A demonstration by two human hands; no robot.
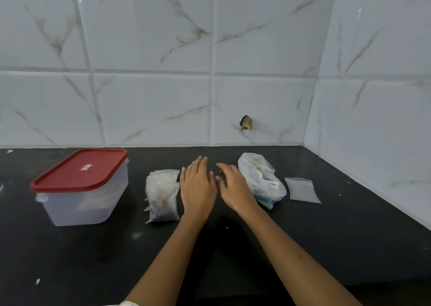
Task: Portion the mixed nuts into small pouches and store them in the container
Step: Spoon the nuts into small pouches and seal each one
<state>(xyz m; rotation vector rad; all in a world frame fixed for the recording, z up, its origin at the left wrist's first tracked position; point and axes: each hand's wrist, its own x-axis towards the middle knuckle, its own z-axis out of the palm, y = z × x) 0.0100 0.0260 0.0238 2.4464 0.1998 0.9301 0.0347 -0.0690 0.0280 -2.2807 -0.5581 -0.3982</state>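
Seen from the hands, the container (79, 200) at 9 o'clock has cloudy walls, so what lies inside cannot be told. The label (86, 167) on its red lid (70, 177) is too small to read. The stack of pouches (162, 196), just at 9 o'clock of the left hand (198, 184), is blurred; their number and contents are not clear. The right hand (233, 186) covers a part of the plastic bag (258, 177) at its 3 o'clock, and the print on the blue packet (265, 203) under the bag is unreadable. Both forearms are cut by the picture's edge at 6 o'clock. Whether the palms touch the counter (326, 235) cannot be told. The dark thing (246, 123) on the wall at 12 o'clock cannot be identified.
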